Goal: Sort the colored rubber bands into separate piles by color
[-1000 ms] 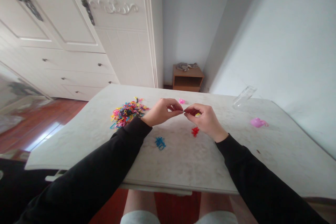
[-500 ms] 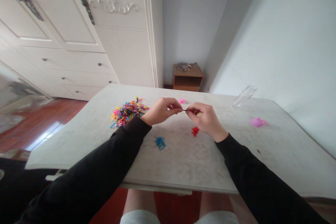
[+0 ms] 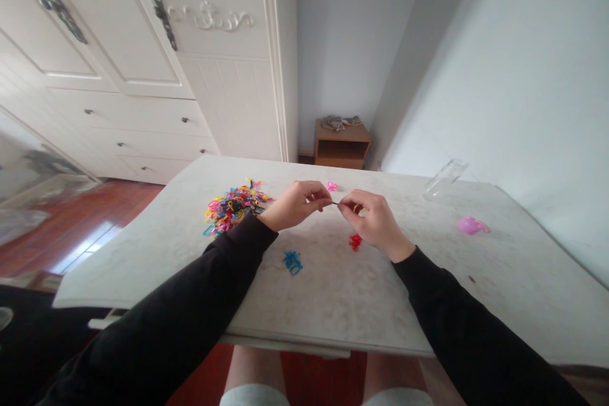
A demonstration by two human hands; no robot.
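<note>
Your left hand point(image 3: 301, 205) and right hand point(image 3: 377, 219) each had fingertips pinching a thin dark band point(image 3: 335, 203) stretched between them. Blue point(image 3: 292, 262), red point(image 3: 354, 242) and pink bands point(image 3: 332, 186) already sat in separate little clusters, but that mixed pile point(image 3: 233, 208) by your left wrist was way bigger, so I'd guess mostly unsorted.

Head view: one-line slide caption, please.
Left hand and right hand hold a dark strand between them over a table bearing a multicoloured pile, blue bands and red bands.

Dark band point(image 3: 335, 203), blue pile point(image 3: 292, 262), multicoloured heap point(image 3: 233, 208) — mottled white tabletop point(image 3: 342, 298)
</note>
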